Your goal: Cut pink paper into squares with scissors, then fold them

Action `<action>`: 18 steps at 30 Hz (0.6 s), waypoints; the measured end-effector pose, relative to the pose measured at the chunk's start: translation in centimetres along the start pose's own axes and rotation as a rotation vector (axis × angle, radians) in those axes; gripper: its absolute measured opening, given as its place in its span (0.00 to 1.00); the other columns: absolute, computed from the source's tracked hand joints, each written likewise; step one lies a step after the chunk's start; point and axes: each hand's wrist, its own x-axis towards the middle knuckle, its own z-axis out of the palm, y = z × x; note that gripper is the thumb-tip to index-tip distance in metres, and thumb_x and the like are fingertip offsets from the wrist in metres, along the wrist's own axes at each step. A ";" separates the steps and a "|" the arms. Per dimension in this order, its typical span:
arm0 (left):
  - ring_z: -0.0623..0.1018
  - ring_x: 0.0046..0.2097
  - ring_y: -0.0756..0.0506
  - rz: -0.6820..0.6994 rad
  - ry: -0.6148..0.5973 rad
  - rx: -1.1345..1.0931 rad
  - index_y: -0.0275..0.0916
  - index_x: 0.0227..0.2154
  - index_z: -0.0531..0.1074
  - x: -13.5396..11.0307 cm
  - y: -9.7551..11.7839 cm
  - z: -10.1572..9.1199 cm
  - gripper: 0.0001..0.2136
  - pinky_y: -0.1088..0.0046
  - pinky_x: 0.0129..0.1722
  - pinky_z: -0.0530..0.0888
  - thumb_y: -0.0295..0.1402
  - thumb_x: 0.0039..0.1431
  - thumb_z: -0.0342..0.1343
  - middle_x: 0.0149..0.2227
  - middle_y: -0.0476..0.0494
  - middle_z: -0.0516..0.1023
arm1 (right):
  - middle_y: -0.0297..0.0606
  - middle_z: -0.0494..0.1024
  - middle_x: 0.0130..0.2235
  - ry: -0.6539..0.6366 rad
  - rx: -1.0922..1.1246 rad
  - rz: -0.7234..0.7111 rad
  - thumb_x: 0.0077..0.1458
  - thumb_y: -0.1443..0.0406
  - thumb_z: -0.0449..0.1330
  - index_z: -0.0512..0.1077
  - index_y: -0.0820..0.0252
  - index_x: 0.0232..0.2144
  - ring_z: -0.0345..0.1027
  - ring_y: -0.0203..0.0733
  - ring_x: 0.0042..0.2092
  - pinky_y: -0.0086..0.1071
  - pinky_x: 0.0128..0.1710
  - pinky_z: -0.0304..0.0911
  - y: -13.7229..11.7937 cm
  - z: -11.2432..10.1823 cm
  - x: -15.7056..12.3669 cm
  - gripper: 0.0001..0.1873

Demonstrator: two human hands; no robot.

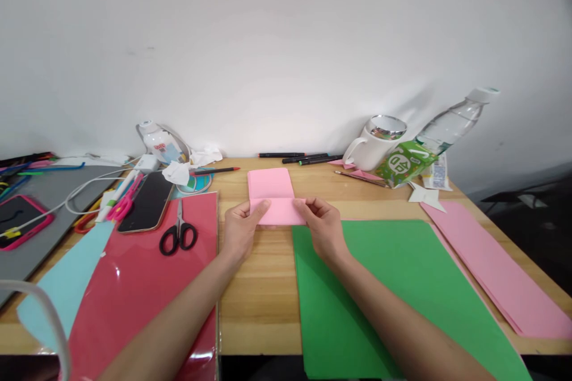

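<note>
A small pink paper [270, 184] lies on the wooden table [259, 286], its near part folded over toward the far edge. My left hand [241, 229] pinches the fold's left end with thumb and fingers. My right hand [322, 227] pinches the fold's right end in the same way. Both hands rest low on the table, just in front of the paper.
Black scissors [178, 234] lie on a red sheet [134, 286] at the left, beside a dark phone [147, 202] and a light blue sheet [67, 280]. A green sheet [402, 292] and pink sheets [496, 268] lie right. A white mug [373, 146], water bottle [451, 125] and pens [304, 158] stand at the back.
</note>
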 end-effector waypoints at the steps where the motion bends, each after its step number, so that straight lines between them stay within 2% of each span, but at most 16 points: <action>1: 0.74 0.26 0.48 0.000 0.000 -0.001 0.35 0.27 0.79 0.0 0.0 0.0 0.15 0.73 0.22 0.74 0.41 0.38 0.66 0.25 0.47 0.78 | 0.32 0.71 0.23 -0.004 0.006 0.000 0.37 0.56 0.67 0.70 0.61 0.21 0.59 0.33 0.26 0.27 0.26 0.55 0.0 0.0 0.0 0.16; 9: 0.74 0.27 0.49 0.021 0.006 0.016 0.35 0.26 0.78 0.0 -0.1 0.0 0.12 0.74 0.22 0.74 0.38 0.40 0.66 0.25 0.47 0.79 | 0.30 0.71 0.23 -0.028 0.051 0.009 0.39 0.58 0.67 0.70 0.62 0.22 0.59 0.32 0.26 0.26 0.27 0.54 0.0 -0.1 0.0 0.14; 18: 0.74 0.26 0.50 0.015 0.002 -0.009 0.35 0.27 0.79 0.1 -0.1 0.0 0.12 0.75 0.22 0.74 0.38 0.40 0.66 0.26 0.47 0.78 | 0.33 0.72 0.25 -0.022 0.002 -0.024 0.40 0.56 0.66 0.71 0.62 0.23 0.61 0.34 0.27 0.28 0.29 0.57 -0.1 0.0 0.0 0.15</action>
